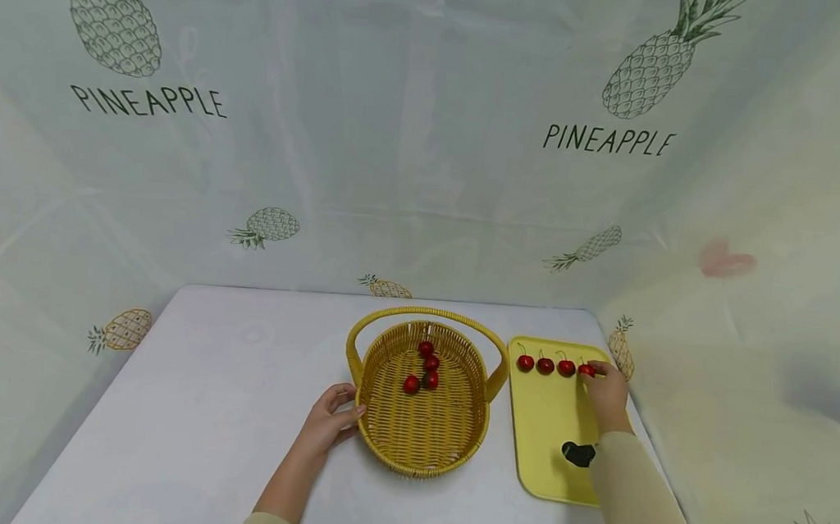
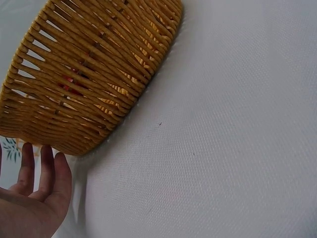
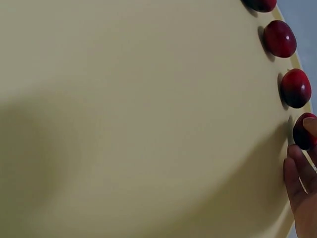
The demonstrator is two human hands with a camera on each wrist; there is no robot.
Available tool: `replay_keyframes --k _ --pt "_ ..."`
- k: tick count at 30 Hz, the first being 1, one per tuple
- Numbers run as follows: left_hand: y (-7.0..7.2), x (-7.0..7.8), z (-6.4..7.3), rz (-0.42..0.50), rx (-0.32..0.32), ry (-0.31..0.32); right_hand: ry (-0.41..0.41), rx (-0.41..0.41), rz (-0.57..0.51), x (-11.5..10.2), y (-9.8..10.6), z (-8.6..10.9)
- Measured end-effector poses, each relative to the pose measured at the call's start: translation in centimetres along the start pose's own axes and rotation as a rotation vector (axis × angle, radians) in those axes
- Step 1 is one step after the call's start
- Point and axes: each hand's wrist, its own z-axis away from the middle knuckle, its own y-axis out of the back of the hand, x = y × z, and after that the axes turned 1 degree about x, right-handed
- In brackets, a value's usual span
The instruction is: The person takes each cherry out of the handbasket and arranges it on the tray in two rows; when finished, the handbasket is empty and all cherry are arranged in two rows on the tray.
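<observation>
At the left side of a yellow wicker basket (image 1: 420,443), my left hand (image 1: 332,415) holds the rim with the thumb over it. In the left wrist view its fingers (image 2: 62,181) reach up to the basket's woven outer wall (image 2: 94,74); the thumb is hidden there. Several red cherries (image 1: 411,385) lie inside the basket. My right hand (image 1: 608,392) pinches a red cherry (image 3: 303,133) between thumb and fingers, at the far right corner of a yellow tray (image 1: 547,436). This cherry forms the right end of a row with three others (image 1: 545,366), stems pointing away.
The basket's tall arched handle (image 1: 423,311) stands upright, its right foot close to the tray's left edge. Both stand on a white table (image 1: 230,412). A pineapple-print cloth (image 1: 414,155) hangs behind and along the sides.
</observation>
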Motion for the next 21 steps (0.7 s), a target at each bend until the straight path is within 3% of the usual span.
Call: replay_keyframes --k 21 --pt "0.02 -0.39 -0.23 -0.007 0.0 0.002 -0.048 0.008 0.003 0.27 -0.13 -0.32"
